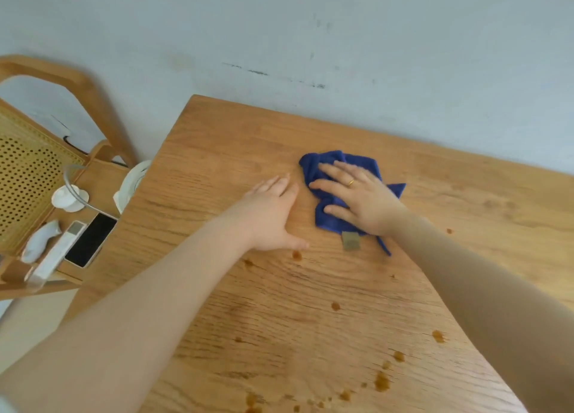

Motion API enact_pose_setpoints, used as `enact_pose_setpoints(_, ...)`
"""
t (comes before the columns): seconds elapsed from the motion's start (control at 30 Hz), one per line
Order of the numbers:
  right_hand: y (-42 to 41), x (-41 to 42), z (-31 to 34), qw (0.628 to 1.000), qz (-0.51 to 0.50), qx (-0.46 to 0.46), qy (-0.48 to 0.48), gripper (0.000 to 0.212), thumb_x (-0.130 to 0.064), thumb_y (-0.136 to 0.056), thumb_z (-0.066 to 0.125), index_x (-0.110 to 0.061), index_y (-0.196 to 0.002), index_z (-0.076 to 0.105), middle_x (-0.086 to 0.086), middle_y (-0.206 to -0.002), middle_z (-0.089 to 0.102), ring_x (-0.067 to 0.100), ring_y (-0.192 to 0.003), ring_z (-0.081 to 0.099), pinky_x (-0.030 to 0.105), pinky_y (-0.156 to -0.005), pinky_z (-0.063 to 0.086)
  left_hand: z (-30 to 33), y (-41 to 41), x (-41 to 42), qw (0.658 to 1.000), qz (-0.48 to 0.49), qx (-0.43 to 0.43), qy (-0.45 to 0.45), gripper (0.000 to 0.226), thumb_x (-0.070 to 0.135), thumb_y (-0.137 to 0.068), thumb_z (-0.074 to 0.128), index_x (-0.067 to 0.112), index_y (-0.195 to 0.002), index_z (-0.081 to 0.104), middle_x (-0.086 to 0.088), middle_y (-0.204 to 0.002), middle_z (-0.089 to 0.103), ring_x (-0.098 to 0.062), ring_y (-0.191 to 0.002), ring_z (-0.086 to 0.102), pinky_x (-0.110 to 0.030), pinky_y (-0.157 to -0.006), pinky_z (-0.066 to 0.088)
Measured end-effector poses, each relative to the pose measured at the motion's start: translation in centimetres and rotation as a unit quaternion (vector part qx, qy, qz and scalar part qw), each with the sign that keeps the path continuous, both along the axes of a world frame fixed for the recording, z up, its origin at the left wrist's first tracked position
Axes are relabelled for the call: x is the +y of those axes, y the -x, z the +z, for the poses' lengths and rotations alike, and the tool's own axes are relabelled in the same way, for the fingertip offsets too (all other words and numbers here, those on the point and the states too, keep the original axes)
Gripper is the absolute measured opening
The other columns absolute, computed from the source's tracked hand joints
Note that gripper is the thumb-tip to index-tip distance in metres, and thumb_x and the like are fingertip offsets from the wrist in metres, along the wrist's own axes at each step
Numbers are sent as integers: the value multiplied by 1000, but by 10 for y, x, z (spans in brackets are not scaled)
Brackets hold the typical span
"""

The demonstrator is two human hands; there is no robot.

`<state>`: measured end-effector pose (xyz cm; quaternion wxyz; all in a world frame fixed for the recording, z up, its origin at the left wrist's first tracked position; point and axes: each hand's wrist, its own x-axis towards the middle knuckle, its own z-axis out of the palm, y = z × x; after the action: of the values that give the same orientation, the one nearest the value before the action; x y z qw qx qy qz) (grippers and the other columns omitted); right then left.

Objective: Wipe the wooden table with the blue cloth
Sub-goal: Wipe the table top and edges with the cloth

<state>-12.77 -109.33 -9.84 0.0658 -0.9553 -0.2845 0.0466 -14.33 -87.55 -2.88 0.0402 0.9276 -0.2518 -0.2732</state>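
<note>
The right hand (360, 195) pressed flat, fingers spread, on the blue cloth (329, 217); the left hand (270, 214) lay flat beside it on the worktop (217, 151). Brown spots (381, 381) nearer the person than the cloth remained unwiped.

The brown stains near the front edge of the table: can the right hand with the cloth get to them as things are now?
Probably yes. The right hand presses the blue cloth flat on the wooden table, and only bare wood lies between it and the brown stains, which are nearer the person.

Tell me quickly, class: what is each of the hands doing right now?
Left hand: open, flat on the table, holding nothing.
Right hand: open, fingers spread, pressing the blue cloth.
</note>
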Motion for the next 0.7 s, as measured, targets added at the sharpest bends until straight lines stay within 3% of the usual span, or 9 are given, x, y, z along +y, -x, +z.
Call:
enact_pose_setpoints(0.07, -24, -19, -3, 997, -75, -22, -20, 59, -57, -86, 31, -26, -134, 47, 7, -147, 37, 35, -135, 32, 49, -108, 29, -3, 3, -15, 1000, 22, -15, -3, 113, 69, -71, 58, 14, -149, -2, -9, -157, -10, -22, -145, -2, -32, -117, 3)
enact_pose_setpoints(0.17, -51, -32, -8, 974, -226, -14, -33, 50, -51, -93, 35, -32, -139, 35, 0, -154, 23, 27, -142, 16, 45, -114, 15, -10, 3, -31, 996, 75, -36, -11, 120, 76, -63, 58, 18, -149, -2, -11, -157, -12, -27, -145, 0, -37, -117, 6)
enact_pose_setpoints(0.23, -56, -28, -7, 965, -261, -12, -27, 48, -48, -95, 34, -33, -140, 31, -1, -155, 19, 26, -142, 12, 44, -115, 11, -16, -1, -39, 992, 125, -20, -8, 126, 78, -58, 60, 17, -149, -2, -12, -156, -13, -28, -145, 0, -39, -118, 8)
enact_pose_setpoints(0.37, -23, -16, -4, 977, -212, 3, -16, 49, -50, -94, 33, -31, -140, 33, 2, -155, 21, 30, -142, 13, 46, -114, 12, -23, 2, -54, 987, 142, -21, -67, 137, 77, -53, 65, 9, -148, -8, -16, -155, -13, -29, -145, -4, -40, -116, 10)
enact_pose_setpoints(0.57, 37, -13, -4, 998, -56, -32, -2, 51, -51, -89, 31, -26, -131, 49, 7, -144, 42, 36, -132, 38, 52, -106, 29, -21, -3, -63, 985, 154, -11, -79, 137, 70, -55, 70, 5, -147, -8, -18, -155, -13, -30, -145, -5, -40, -115, 14)
enact_pose_setpoints(0.63, 19, -19, -4, 998, -61, -23, -5, 55, -55, -88, 27, -28, -132, 47, 4, -147, 38, 33, -135, 33, 50, -109, 24, -22, -4, -62, 986, 151, -13, -72, 138, 72, -54, 69, 6, -147, -10, -17, -155, -14, -29, -144, -7, -39, -116, 12)
enact_pose_setpoints(0.7, -10, -24, -3, 991, -134, -10, -21, 59, -59, -86, 22, -32, -136, 40, 0, -152, 29, 29, -140, 23, 46, -113, 17, -25, -3, -61, 987, 148, -10, -70, 139, 73, -53, 68, 7, -147, -12, -17, -155, -16, -28, -144, -9, -38, -116, 9)
